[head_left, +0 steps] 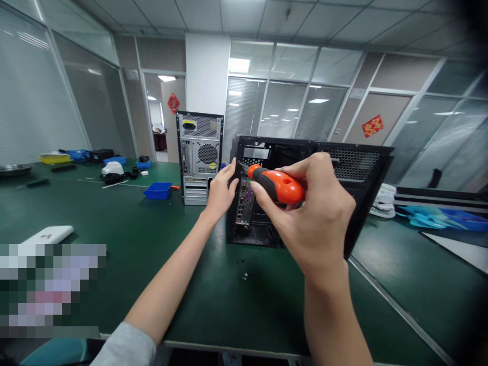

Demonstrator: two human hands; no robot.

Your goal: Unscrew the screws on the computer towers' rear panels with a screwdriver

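Note:
My right hand grips an orange and black screwdriver, whose shaft points left at the rear edge of a black computer case. The tip is too small to make out against the case. Fingers apart, my left hand rests against the case's left edge, near the screwdriver's tip. Below the two hands, a metal port panel shows in the case. Behind my left hand stands a second computer tower, its back with fan grille facing me.
Small screws lie on the green table before the case. A blue tray sits left of the tower. A white box is at the left, blue bags at the right. Further back left are a yellow tray and cables.

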